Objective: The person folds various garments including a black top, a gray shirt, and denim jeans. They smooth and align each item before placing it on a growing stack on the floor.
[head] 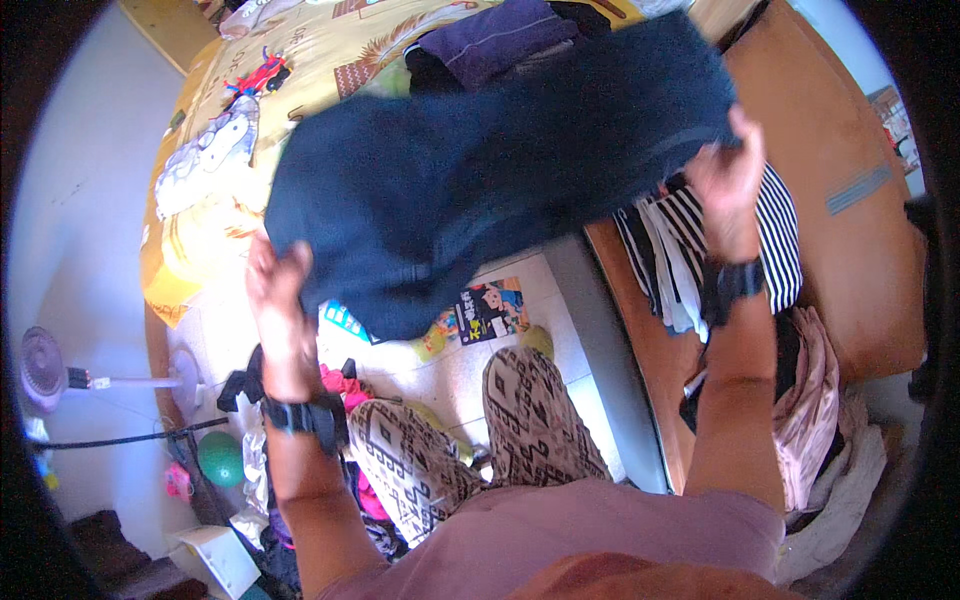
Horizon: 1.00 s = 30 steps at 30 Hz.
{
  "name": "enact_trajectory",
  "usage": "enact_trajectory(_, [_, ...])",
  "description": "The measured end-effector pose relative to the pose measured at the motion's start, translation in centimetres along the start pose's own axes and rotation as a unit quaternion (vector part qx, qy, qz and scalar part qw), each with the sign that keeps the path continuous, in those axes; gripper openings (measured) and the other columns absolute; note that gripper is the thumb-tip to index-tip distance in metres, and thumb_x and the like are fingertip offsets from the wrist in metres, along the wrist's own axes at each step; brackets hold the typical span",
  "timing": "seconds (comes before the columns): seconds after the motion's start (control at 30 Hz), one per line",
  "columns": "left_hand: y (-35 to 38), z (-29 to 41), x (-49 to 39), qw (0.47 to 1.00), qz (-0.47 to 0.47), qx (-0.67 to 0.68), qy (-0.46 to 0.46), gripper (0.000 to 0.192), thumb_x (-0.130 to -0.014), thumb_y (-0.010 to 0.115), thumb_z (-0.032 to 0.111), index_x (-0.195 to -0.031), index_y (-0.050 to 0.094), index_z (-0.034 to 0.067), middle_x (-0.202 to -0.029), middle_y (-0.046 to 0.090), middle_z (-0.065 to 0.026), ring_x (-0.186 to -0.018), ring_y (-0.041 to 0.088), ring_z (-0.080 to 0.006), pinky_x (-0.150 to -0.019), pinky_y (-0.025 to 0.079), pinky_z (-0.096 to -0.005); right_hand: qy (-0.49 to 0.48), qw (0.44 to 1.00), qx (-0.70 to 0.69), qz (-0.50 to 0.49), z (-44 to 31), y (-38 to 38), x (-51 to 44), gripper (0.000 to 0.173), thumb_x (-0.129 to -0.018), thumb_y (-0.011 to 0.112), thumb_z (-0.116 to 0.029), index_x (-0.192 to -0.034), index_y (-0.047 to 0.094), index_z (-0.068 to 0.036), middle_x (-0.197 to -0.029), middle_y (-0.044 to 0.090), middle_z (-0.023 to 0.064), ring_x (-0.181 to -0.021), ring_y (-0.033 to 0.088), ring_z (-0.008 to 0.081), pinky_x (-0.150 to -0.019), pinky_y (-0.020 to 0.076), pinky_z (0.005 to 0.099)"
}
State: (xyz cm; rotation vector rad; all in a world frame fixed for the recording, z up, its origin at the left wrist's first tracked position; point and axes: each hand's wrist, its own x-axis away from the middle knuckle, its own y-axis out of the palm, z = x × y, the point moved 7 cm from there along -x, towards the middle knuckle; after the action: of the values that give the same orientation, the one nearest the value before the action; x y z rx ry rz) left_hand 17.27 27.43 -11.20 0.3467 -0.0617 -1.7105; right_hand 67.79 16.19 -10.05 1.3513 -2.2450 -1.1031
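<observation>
A dark navy garment is stretched out in the air between my two hands, blurred by motion. My left hand grips its lower left end, thumb towards me. At its right end my right hand holds the edge, with the fingers partly hidden behind the cloth. Whether the garment is trousers or a top I cannot tell. It hangs over the near edge of a bed and hides part of the bedding. Behind it lies a folded purple cloth.
A yellow patterned bedsheet bears a red toy and a grey cartoon-print cloth. Striped clothes and a pink garment lie at right by a brown wooden panel. Left are a fan and green ball; booklets lie on the floor.
</observation>
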Motion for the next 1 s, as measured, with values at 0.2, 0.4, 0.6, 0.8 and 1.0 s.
enact_trajectory(0.2, [10.6,1.5,-19.9,0.957,-0.156,0.144,0.197,0.034,-0.088,0.063,-0.001,-0.121,0.056,0.003,-0.111,0.067,-0.0086,-0.098,0.066,-0.0217,-0.09,0.054,-0.0343,-0.149,0.982,0.05,-0.108,-9.9,5.8,-20.5,0.037,-0.095,0.06,-0.029,-0.114,0.056,0.003,-0.098,0.067,0.0092,-0.082,0.065,0.0222,-0.076,0.0568,0.0342])
enact_trajectory(0.4, [15.0,-15.8,-31.3,0.995,-0.009,-0.042,0.088,0.041,-0.083,0.068,0.001,-0.121,0.055,-0.006,-0.116,0.066,-0.0177,-0.107,0.064,-0.0271,-0.094,0.048,-0.0347,-0.165,0.824,0.487,0.238,-2.4,-3.9,-27.7,0.052,-0.093,0.061,-0.049,-0.126,0.056,-0.009,-0.102,0.063,0.0131,-0.084,0.056,0.0281,-0.075,0.0479,0.036])
enact_trajectory(0.6, [11.4,-30.4,-25.6,0.949,-0.089,-0.298,-0.042,0.082,-0.083,0.07,0.005,-0.149,0.022,-0.002,-0.143,0.041,-0.0249,-0.11,0.06,-0.0292,-0.09,0.052,-0.0348,-0.188,0.644,0.736,0.093,14.6,-11.7,-22.4,0.056,-0.088,0.069,-0.032,-0.125,0.057,0.008,-0.122,0.061,0.0305,-0.113,0.059,0.0455,-0.098,0.0463,0.0484])
enact_trajectory(0.8, [4.6,-33.4,-12.0,0.856,-0.257,-0.434,-0.116,0.061,-0.083,0.071,0.014,-0.136,0.045,0.0,-0.128,0.056,-0.0237,-0.12,0.056,-0.0379,-0.098,0.047,-0.0424,-0.291,0.549,0.783,-0.023,17.6,-9.4,-17.2,0.051,-0.086,0.066,-0.021,-0.126,0.055,0.007,-0.135,0.05,0.0283,-0.122,0.048,0.046,-0.103,0.0402,0.0519])
enact_trajectory(1.0, [-12.8,-30.7,4.1,0.834,-0.289,-0.408,-0.234,0.055,-0.085,0.069,0.004,-0.136,0.047,0.004,-0.121,0.061,-0.0148,-0.092,0.07,-0.0231,-0.079,0.056,-0.0334,-0.35,0.566,0.743,-0.078,20.0,-5.8,-8.0,0.051,-0.083,0.067,-0.013,-0.129,0.053,0.003,-0.131,0.052,0.0249,-0.121,0.048,0.0434,-0.103,0.0386,0.0483])
